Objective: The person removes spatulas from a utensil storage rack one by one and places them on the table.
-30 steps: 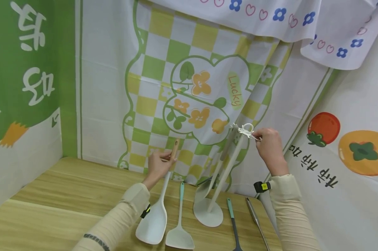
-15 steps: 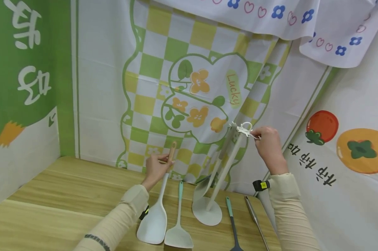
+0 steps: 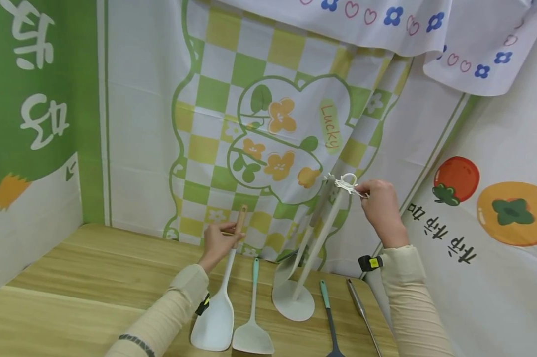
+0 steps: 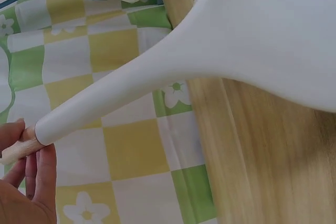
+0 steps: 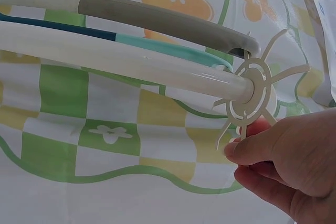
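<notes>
My left hand (image 3: 219,243) pinches a large white spatula (image 3: 213,325) by its wooden handle end, blade down above the wooden table; whether the blade touches the table is unclear. In the left wrist view, thumb and fingers close around the wooden part (image 4: 23,146). A white utensil stand (image 3: 318,245) with a round base and a ring of hooks stands upright toward the back. My right hand (image 3: 381,210) pinches one hook of that top ring (image 5: 265,80). On other hooks hang a grey-handled utensil (image 5: 157,17) and a teal-handled one (image 5: 168,51).
A pale spatula with a teal handle (image 3: 252,337) lies left of the stand. To the right lie a dark utensil with a teal handle (image 3: 330,317) and a metal utensil (image 3: 362,310). A checkered curtain (image 3: 214,94) hangs behind the table (image 3: 72,277).
My left hand and the white spatula have shifted slightly left and lower. The right hand keeps its pinch on the stand's hook. The head view has drifted a little.
</notes>
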### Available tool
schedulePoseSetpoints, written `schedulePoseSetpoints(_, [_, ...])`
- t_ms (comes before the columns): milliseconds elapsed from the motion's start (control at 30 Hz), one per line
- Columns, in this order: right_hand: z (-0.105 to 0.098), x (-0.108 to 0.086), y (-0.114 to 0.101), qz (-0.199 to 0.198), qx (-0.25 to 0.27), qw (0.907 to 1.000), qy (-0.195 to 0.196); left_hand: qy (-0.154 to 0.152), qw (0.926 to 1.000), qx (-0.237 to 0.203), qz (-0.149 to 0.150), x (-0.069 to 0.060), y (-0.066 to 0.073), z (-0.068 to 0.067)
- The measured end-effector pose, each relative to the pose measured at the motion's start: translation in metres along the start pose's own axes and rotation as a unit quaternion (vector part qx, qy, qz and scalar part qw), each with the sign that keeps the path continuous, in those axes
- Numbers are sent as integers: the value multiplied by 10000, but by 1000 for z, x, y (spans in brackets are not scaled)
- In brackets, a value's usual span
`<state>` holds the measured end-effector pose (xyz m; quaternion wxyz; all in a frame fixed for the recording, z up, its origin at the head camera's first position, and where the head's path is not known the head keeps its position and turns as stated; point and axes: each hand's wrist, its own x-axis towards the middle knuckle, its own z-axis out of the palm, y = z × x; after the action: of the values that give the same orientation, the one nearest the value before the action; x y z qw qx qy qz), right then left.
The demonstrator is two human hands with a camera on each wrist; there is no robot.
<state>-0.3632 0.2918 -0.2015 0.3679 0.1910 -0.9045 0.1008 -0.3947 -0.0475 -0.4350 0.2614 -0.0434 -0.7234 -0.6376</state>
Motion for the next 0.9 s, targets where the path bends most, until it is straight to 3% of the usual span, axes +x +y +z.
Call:
schedulePoseSetpoints(433, [0, -2, -1, 143, 77, 9999, 2, -214, 9987, -56, -458, 0, -8, 2])
schedulePoseSetpoints(900, [3, -3, 1, 81, 176, 9997, 151, -333, 9979, 148, -531, -1, -21, 4])
